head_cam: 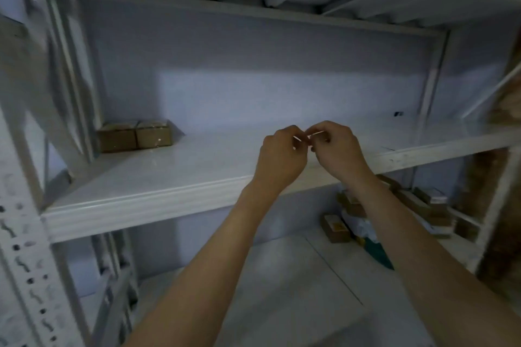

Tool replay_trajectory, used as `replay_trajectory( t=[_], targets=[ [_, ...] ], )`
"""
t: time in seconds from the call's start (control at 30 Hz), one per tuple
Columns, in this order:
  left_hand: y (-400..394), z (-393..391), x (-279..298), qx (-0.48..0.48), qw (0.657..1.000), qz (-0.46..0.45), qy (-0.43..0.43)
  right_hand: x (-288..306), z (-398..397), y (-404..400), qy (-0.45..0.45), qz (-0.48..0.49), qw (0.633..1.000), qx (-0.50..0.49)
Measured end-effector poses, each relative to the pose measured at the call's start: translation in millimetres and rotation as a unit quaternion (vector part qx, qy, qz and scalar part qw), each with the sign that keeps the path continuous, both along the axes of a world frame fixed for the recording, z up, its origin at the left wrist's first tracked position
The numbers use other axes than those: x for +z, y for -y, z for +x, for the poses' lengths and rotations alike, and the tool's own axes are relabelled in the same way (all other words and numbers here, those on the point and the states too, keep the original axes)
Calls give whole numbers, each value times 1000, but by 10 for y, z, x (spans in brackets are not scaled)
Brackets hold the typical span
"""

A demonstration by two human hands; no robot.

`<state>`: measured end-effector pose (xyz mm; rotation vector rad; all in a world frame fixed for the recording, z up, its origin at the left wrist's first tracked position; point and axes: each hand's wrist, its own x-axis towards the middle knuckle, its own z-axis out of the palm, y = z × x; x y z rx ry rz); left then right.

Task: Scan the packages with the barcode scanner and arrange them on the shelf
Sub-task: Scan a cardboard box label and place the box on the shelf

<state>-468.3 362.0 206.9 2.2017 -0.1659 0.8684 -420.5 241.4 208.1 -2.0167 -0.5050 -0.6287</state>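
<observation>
Both forearms reach up; left hand [282, 153] and right hand [337, 149] pinch perhaps a thin strip; packages [134, 136] in the shelf's [158, 200] back-left corner look light, stiff, graspable by their sides

Storeroom, white metal shelving [158, 200], taped cardboard packages [135, 136], heaped boxes [423, 211] below

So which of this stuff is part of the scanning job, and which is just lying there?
Job:
- two boxes at the shelf's back left
- piled packages lower right

Lying about:
- small pale thing, too blurred to name, pinched by left hand and right hand
- green item
</observation>
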Motion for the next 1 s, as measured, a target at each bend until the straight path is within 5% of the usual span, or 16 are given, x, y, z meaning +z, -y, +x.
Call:
replay_trajectory(
  t=[0.17,0.57,1.0],
  targets=[
    [1030,24,-366,-111,992,36,-41,-496,-150,1105,-51,12,994,-93],
    [2489,1151,-1421,-89,973,16,-213,-1567,689,3324,-251,77,953,-148],
    [2820,2157,-2207,10,923,-138,-358,-2037,1754,3481,-372,145,914,-73]
  ],
)
